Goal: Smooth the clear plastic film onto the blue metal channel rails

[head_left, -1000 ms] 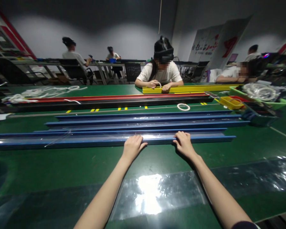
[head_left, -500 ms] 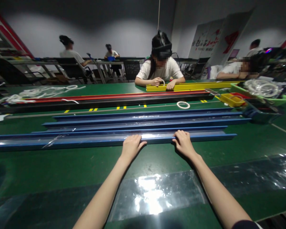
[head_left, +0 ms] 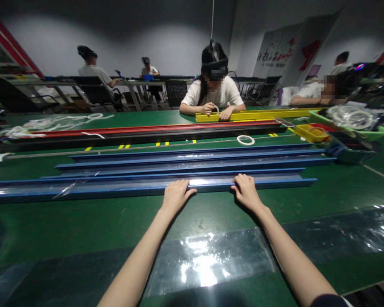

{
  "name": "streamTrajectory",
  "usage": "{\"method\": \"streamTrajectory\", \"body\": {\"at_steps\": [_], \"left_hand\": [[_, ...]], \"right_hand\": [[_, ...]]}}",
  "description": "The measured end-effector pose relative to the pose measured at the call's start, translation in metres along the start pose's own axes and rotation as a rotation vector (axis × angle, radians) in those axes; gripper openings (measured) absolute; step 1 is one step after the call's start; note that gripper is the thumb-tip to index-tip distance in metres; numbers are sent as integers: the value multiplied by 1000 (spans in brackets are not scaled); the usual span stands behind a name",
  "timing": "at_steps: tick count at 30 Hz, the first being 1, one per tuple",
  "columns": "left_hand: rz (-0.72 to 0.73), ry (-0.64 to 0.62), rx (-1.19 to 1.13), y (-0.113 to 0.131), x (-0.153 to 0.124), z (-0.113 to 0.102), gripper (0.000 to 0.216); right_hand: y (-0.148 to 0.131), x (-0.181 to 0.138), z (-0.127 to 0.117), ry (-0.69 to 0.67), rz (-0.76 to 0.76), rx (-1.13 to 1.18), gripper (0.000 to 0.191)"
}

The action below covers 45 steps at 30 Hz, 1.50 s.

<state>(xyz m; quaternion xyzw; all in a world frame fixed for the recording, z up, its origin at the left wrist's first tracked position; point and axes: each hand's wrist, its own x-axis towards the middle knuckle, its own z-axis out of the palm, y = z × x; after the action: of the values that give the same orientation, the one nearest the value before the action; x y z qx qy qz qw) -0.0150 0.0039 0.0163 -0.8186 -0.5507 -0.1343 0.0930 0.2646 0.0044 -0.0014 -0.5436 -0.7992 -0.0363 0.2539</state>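
A long blue channel rail (head_left: pixel 115 186) lies across the green table (head_left: pixel 83 221) in front of me, its top glossy with clear film. My left hand (head_left: pixel 175 197) grips its near edge, fingers curled over the lip. My right hand (head_left: pixel 245 192) grips the same rail a short way to the right, fingers bent over the edge. Several more blue rails (head_left: pixel 195 160) lie side by side just behind it.
A clear plastic sheet (head_left: pixel 208 260) lies on the table near me. Further back lie red and black rails (head_left: pixel 147 130), a white tape ring (head_left: pixel 245 140), and yellow trays (head_left: pixel 310 133) at right. A person (head_left: pixel 213 91) opposite handles a yellow rail (head_left: pixel 259 115). Other people sit behind.
Both hands stay on the nearest blue rail; the view has shifted slightly, and the rail has barely moved.
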Motion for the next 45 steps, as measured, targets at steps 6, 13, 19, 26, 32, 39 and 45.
{"method": "streamTrajectory", "body": {"at_steps": [6, 13, 19, 26, 32, 39, 45], "left_hand": [[-3, 9, -18, -1, 0, 1, 38], [-3, 32, -10, 0, -1, 2, 38], [43, 82, 42, -1, -3, 6, 38], [124, 200, 60, -4, -6, 9, 37], [99, 249, 69, -11, -8, 5, 40], [129, 120, 64, -6, -4, 1, 41], [79, 66, 33, 1, -4, 0, 40]], "right_hand": [[0, 0, 0, 4, -5, 2, 4], [-1, 0, 0, -4, 4, 5, 4], [-2, 1, -4, -13, -6, -8, 5], [-7, 3, -14, -49, -56, -110, 5], [8, -2, -20, -66, -54, -156, 6], [59, -26, -33, -13, 65, -230, 9], [69, -32, -35, 17, 94, -206, 9]]}}
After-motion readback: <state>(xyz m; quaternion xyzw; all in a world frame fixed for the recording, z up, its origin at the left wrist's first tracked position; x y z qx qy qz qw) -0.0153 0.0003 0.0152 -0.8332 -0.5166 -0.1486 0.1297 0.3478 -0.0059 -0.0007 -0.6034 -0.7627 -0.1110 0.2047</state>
